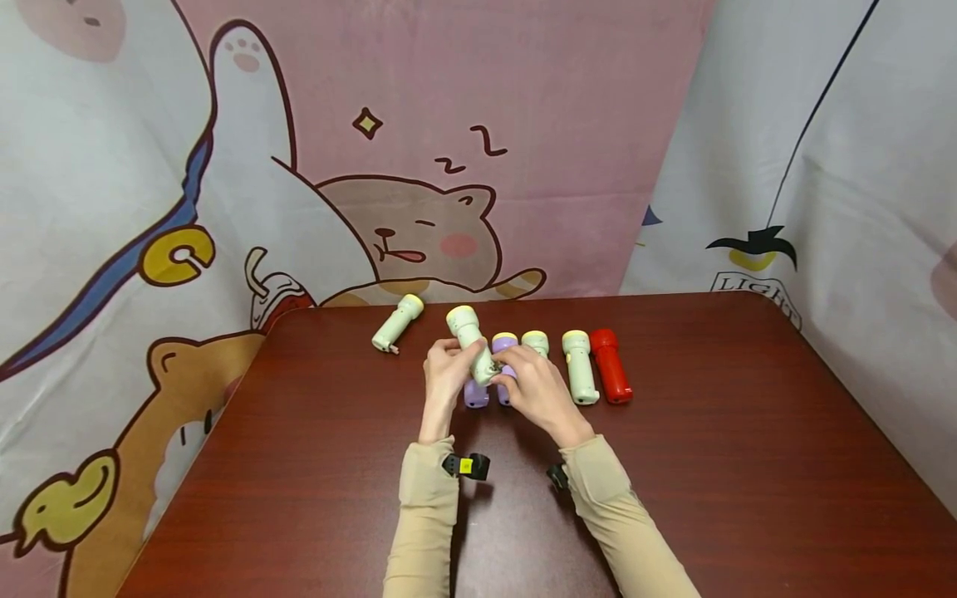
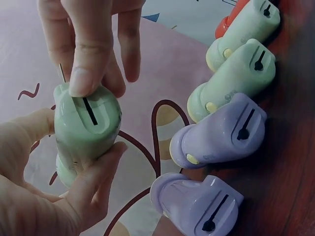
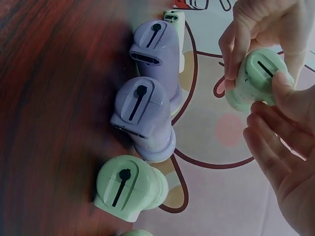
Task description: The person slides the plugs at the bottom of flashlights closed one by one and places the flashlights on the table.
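A pale green flashlight (image 1: 468,332) is held above the table, its yellow-rimmed head pointing away. My left hand (image 1: 443,375) grips its body between thumb and fingers. At the tail end, my right hand (image 1: 540,389) pinches with thumb and fingertips. The left wrist view shows the right thumb pressed on the tail cap (image 2: 96,115) beside a dark slot, with a thin metal piece (image 2: 61,73) sticking out by it. Below and behind the hands lie two purple flashlights (image 2: 221,130), partly covered in the head view.
Right of the hands lie two more green flashlights (image 1: 580,365) and a red flashlight (image 1: 611,365) in a row. Another green flashlight (image 1: 398,324) lies apart at the back left, a small part jutting from its tail. The brown table (image 1: 314,482) meets a printed cloth backdrop (image 1: 583,149).
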`<state>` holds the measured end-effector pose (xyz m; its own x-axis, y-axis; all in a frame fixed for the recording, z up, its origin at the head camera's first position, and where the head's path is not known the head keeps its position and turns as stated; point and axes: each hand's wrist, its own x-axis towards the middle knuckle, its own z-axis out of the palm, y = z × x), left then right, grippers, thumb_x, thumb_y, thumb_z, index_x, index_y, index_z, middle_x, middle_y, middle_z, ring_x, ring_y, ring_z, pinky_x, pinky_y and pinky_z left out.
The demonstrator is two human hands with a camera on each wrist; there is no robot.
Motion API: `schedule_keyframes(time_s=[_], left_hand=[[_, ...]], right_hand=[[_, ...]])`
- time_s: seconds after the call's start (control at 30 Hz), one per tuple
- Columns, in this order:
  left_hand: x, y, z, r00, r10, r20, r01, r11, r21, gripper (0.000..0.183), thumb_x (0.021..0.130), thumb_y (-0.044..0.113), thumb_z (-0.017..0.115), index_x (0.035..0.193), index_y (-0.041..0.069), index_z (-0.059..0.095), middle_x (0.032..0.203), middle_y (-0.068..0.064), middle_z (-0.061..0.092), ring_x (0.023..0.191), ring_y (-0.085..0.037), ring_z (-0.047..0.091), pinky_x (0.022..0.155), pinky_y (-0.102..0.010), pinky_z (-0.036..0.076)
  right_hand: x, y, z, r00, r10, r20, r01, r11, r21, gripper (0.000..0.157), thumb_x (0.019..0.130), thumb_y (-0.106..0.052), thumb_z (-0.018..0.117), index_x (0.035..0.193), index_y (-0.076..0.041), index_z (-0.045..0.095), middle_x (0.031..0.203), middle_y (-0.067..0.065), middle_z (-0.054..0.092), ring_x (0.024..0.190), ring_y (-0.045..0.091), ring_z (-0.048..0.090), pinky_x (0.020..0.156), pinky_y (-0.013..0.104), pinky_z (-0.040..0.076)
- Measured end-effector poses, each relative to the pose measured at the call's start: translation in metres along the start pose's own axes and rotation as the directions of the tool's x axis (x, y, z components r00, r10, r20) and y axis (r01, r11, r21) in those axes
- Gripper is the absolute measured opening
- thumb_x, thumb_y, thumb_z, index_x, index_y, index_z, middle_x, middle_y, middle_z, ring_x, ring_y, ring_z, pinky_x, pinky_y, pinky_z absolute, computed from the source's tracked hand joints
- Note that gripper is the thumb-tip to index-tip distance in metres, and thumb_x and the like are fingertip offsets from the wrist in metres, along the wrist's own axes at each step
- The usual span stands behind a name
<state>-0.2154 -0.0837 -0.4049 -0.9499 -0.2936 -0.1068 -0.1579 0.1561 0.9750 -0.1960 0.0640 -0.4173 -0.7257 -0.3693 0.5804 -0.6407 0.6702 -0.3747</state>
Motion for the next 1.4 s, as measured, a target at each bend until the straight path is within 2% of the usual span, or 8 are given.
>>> schedule_keyframes(time_s=[0.3, 0.5, 1.1, 1.4], left_hand=[[-0.0012, 0.0035, -0.0003, 1.000, 0.000, 0.012, 0.000, 1.000, 0.006, 0.053, 0.076, 0.029, 0.075, 0.113, -0.003, 0.054, 0.096, -0.020, 0.070, 0.068, -0.012, 0.061, 0.057, -0.025, 0.053], [-0.0030, 0.0049, -0.0006, 1.000, -0.015, 0.023, 0.015, 1.000, -0.008, 0.054, 0.077, 0.029, 0.074, 0.115, -0.003, 0.052, 0.099, -0.020, 0.069, 0.073, -0.014, 0.062, 0.057, -0.022, 0.052], [-0.0047, 0.0051, -0.0003, 0.999, -0.019, 0.030, 0.020, 1.000, -0.007, 0.052, 0.077, 0.028, 0.074, 0.113, -0.003, 0.051, 0.099, -0.022, 0.069, 0.072, -0.015, 0.064, 0.059, -0.026, 0.055], [-0.0061, 0.0089, -0.0013, 0.999, -0.018, 0.038, 0.020, 0.999, -0.030, 0.053, 0.077, 0.027, 0.074, 0.114, -0.003, 0.051, 0.099, -0.021, 0.067, 0.073, -0.015, 0.063, 0.060, -0.026, 0.056]], right_hand=[[0.0015, -0.0019, -0.0009, 0.999, -0.024, -0.043, 0.024, 1.000, 0.006, 0.022, 0.077, -0.007, 0.076, 0.097, -0.001, 0.068, 0.095, 0.010, 0.069, 0.089, 0.023, 0.065, 0.077, 0.035, 0.053], [0.0014, -0.0037, -0.0021, 0.999, -0.023, -0.048, 0.023, 1.000, 0.007, 0.021, 0.077, -0.006, 0.076, 0.096, -0.001, 0.069, 0.093, 0.009, 0.069, 0.088, 0.022, 0.065, 0.077, 0.034, 0.054], [0.0012, -0.0052, -0.0014, 0.998, -0.020, -0.055, 0.019, 1.000, -0.015, 0.022, 0.074, -0.008, 0.079, 0.094, -0.003, 0.069, 0.091, 0.008, 0.068, 0.086, 0.021, 0.064, 0.074, 0.034, 0.054], [0.0010, -0.0065, -0.0013, 0.995, -0.052, -0.089, 0.047, 0.997, -0.053, 0.024, 0.072, -0.009, 0.080, 0.093, -0.003, 0.069, 0.090, 0.007, 0.068, 0.086, 0.021, 0.063, 0.074, 0.033, 0.054]])
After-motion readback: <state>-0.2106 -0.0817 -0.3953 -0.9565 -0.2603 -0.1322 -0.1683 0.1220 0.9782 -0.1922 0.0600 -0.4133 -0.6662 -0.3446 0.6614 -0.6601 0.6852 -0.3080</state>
